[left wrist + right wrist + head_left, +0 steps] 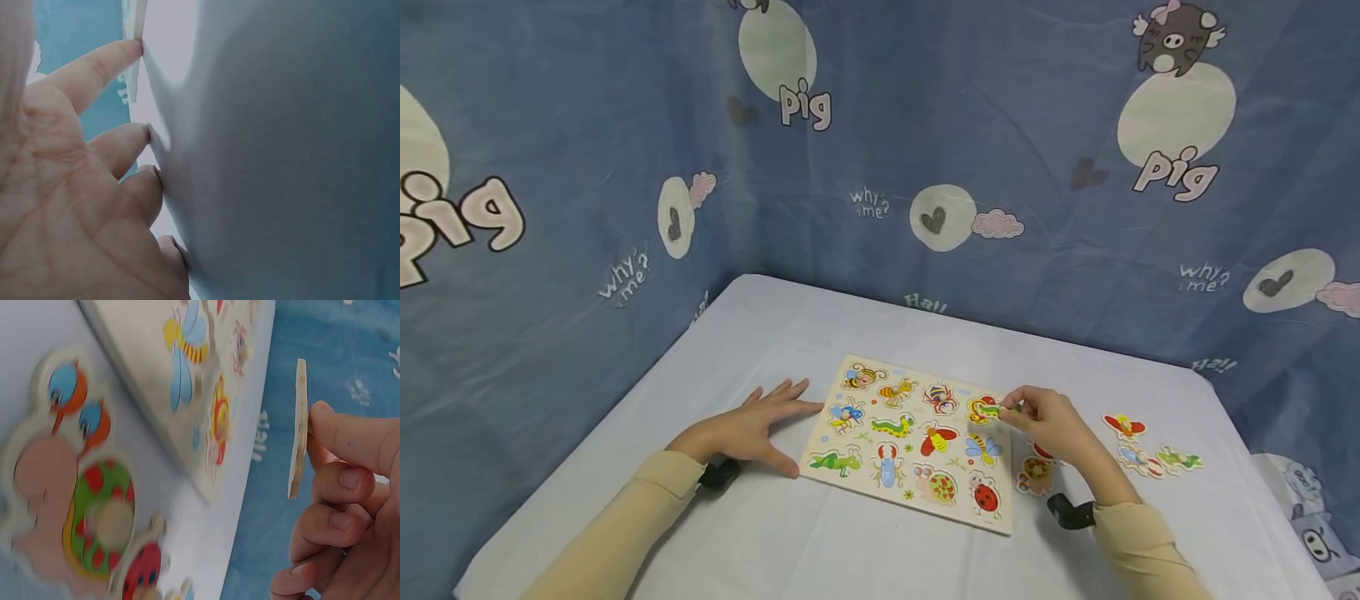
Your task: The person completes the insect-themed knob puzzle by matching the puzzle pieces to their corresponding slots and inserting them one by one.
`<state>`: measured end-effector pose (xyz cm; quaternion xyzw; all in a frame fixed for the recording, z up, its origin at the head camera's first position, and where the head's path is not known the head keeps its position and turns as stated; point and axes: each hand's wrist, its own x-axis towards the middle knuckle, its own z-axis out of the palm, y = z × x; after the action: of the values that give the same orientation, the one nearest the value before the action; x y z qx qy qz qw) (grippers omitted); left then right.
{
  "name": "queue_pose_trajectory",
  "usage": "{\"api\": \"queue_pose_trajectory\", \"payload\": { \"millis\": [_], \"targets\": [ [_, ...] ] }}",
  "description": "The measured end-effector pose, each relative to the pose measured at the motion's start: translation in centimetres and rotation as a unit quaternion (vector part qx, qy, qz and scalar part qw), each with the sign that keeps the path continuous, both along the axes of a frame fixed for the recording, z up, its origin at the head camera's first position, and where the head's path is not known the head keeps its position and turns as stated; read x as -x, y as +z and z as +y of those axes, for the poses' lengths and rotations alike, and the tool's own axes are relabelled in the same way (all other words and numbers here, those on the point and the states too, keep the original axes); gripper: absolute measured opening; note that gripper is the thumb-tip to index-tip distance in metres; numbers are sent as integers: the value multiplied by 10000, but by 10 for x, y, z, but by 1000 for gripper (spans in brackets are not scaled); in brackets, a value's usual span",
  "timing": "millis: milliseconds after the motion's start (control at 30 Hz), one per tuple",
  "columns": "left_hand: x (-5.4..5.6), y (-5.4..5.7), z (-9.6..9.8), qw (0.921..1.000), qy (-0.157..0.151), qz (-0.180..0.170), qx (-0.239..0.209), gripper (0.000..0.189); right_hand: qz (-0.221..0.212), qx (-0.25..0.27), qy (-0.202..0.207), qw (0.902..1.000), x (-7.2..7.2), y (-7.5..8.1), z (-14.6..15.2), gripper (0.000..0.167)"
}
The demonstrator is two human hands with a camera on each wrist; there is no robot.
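Note:
A wooden insect puzzle board point(853, 483) lies on the white table, with colourful bug pictures over it. My left hand point(752, 425) rests at its left edge, fingers spread, thumb and index fingertips right at the edge. Near the upper right corner, my right hand point(1048, 421) pinches a small green caterpillar puzzle piece point(990, 412) between thumb and fingers. That piece point(299, 428) appears edge-on in the right wrist view, raised over the table; its picture is hidden there. In the head view it overlaps the butterfly picture point(976, 408).
Beside the board's right edge lie a knobbed snail piece point(44, 475) and a red ladybug piece point(147, 565), partly under my right arm. Farther right are a red winged bug piece point(1124, 426), a blue piece point(1135, 458) and a green piece point(1178, 458). A blue printed curtain point(865, 150) hangs behind.

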<state>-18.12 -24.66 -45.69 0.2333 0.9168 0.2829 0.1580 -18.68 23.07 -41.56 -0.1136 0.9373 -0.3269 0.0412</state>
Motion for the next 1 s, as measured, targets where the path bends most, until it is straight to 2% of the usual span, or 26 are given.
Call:
{"api": "queue_pose_trajectory", "payload": {
  "millis": [367, 1000],
  "targets": [
    [2, 3, 1, 9997, -22, -88, -209, 105, -32, 152, 267, 9995, 4, -5, -24, 18],
    [1, 0, -2, 9996, 39, -165, -205, 104, -86, 268, 603, 9978, 11, -15, -53, 13]
  ]
}}
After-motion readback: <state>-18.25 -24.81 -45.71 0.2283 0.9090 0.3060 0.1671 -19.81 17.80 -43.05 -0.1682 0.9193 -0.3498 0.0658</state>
